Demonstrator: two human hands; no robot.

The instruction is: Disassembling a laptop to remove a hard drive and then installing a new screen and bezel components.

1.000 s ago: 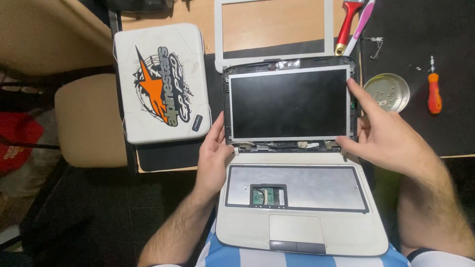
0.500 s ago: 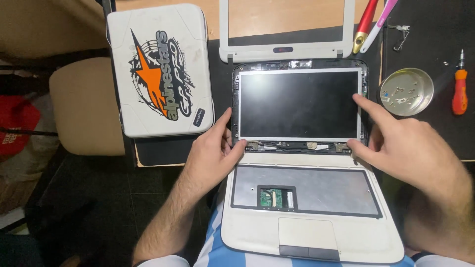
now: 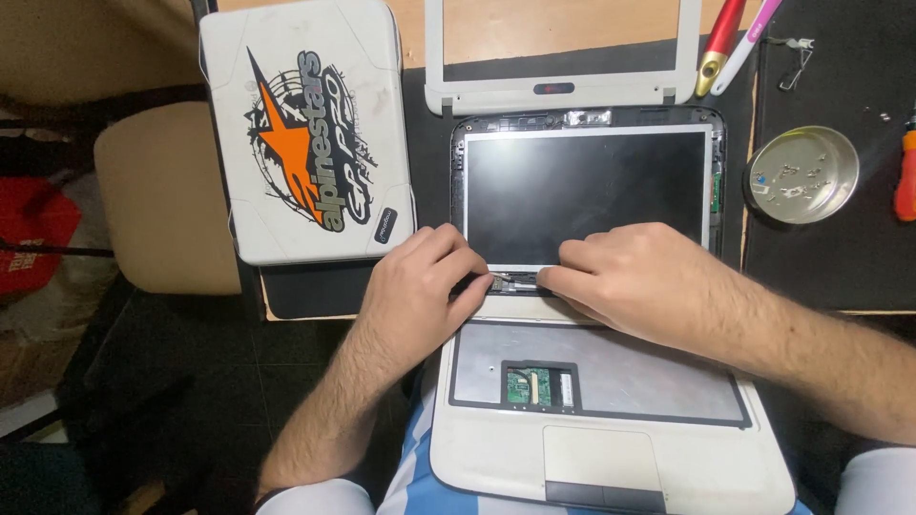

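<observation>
Head view showed the left hand (image 3: 420, 291) and right hand (image 3: 634, 272) with curled fingers pinching at the hinge (image 3: 510, 281) under the bare screen (image 3: 584, 195). The opened white laptop (image 3: 611, 448) lay on the person's lap, against the desk edge.

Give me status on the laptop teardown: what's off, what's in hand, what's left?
Done: bezel off and lying above the laptop; keyboard out, board showing in the tray; screws in the tin. In hand: left hand and right hand work at the hinge strip below the screen. Left: the screen still sits in its lid.
</observation>
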